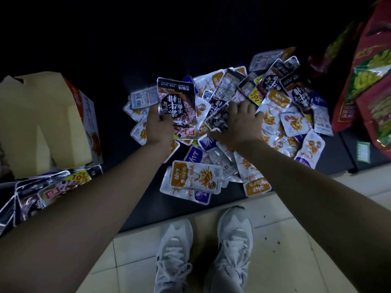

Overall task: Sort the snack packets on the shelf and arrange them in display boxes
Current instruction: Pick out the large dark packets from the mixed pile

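Note:
A loose heap of snack packets [273,115] lies on the dark shelf [148,191], mixing white-and-orange ones with dark black ones. My left hand [157,129] holds a small stack of dark packets [176,100] upright above the heap's left side. My right hand [239,123] rests on the middle of the heap, fingers closed around another dark packet [218,119]. A cardboard display box [42,123] stands open at the left. In front of it lies a row of dark packets [42,191].
Large red snack bags [372,81] hang or lean at the far right. The shelf's front edge runs above pale floor tiles [285,250], where my two white shoes [203,254] stand. The back of the shelf is dark.

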Action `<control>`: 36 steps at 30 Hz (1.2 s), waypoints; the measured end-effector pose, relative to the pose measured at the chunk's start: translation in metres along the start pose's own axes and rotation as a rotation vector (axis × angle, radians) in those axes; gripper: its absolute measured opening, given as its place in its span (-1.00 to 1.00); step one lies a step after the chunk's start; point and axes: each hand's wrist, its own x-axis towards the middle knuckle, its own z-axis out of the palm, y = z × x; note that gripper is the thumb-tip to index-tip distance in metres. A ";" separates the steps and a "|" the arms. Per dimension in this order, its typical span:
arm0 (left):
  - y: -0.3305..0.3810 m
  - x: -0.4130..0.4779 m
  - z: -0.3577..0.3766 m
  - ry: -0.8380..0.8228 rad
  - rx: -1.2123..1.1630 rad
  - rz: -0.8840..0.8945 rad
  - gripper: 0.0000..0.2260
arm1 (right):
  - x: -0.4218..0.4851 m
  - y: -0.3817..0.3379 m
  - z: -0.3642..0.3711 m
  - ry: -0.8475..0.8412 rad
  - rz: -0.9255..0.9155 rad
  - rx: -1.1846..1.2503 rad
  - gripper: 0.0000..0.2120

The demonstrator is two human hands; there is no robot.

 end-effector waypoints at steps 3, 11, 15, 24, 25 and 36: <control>-0.001 0.002 -0.010 -0.036 0.053 -0.039 -0.66 | -0.004 -0.006 -0.004 -0.028 -0.046 -0.071 -0.09; 0.000 -0.008 -0.021 -0.142 0.159 -0.017 -0.82 | -0.003 0.009 -0.012 0.050 -0.129 0.128 -0.50; -0.004 -0.009 -0.021 -0.215 0.220 0.051 -0.78 | -0.012 0.016 -0.003 0.067 -0.181 0.198 -0.51; 0.011 -0.020 -0.006 -0.268 0.146 0.136 -0.64 | -0.019 0.040 0.000 0.159 0.033 0.563 -0.54; 0.015 -0.022 -0.003 -0.290 0.093 0.138 -0.63 | -0.017 0.040 -0.006 0.104 0.080 0.826 -0.53; 0.019 -0.021 0.054 -0.459 0.554 0.293 -0.74 | -0.029 0.085 -0.018 -0.116 0.478 1.408 -0.84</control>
